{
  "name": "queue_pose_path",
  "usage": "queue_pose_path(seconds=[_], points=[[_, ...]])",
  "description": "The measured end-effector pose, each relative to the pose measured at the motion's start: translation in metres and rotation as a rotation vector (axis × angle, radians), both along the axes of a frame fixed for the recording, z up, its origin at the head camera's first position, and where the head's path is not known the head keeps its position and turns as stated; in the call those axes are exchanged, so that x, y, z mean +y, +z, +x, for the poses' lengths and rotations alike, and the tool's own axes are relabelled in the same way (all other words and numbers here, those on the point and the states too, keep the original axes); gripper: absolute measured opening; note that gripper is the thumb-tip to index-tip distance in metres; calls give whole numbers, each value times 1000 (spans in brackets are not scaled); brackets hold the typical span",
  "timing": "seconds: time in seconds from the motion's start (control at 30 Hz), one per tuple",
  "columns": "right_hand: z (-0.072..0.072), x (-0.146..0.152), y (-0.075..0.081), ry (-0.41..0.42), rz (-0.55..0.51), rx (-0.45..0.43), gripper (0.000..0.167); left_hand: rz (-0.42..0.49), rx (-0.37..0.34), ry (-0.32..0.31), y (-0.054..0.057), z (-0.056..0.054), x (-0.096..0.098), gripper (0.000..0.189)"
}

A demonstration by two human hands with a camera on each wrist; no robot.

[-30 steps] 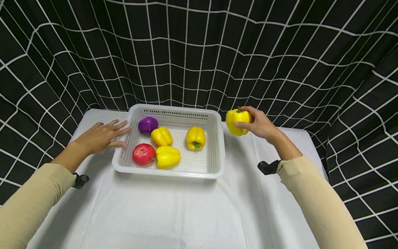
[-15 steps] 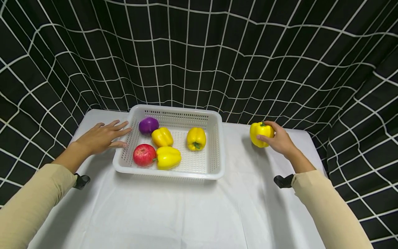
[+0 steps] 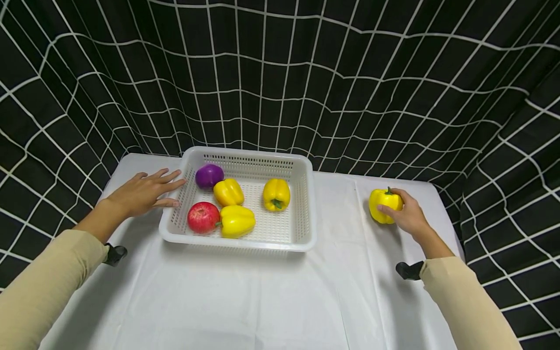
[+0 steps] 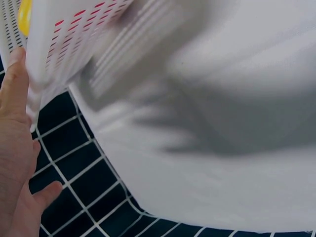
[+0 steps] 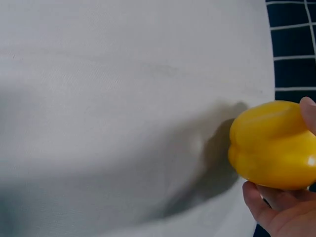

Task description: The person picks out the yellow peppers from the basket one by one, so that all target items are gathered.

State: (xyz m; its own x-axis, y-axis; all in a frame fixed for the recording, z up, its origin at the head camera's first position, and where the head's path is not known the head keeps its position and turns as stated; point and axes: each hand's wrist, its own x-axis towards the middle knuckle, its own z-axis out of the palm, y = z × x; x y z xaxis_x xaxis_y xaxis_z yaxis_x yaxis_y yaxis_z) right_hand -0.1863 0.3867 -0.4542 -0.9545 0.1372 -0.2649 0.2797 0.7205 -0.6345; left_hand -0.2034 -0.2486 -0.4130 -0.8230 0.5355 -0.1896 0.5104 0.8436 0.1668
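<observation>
My right hand (image 3: 410, 214) grips a yellow bell pepper (image 3: 381, 206) between thumb and fingers at the right side of the table. In the right wrist view the bell pepper (image 5: 271, 145) is very near the white cloth, its shadow beside it; whether it touches cannot be told. My left hand (image 3: 142, 193) has its fingers spread at the left rim of a white plastic basket (image 3: 238, 243). Inside the basket are a red apple (image 3: 203, 217), a purple onion-like round thing (image 3: 209, 176) and three yellow bell peppers (image 3: 237, 221).
A white cloth (image 3: 245, 301) covers the table. Black curtain with a white grid (image 3: 271, 97) hangs behind and at both sides, close to the table's back edge. A dark wrist strap piece (image 3: 409, 271) juts out from the right sleeve.
My right hand has carried the yellow bell pepper from beside the basket rightward, nearer to me and down toward the cloth. The left hand and basket stay in place.
</observation>
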Motion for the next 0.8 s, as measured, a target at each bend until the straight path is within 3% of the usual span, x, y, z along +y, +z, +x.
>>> queue_pose_path(seconds=[0.43, 0.8], points=[[2, 12, -17, -82, -57, -38, 98, 13, -1, 6, -1, 0, -2, 69], [-3, 14, -24, -185, -111, -110, 98, 4, 3, -1, -2, -1, -4, 70]])
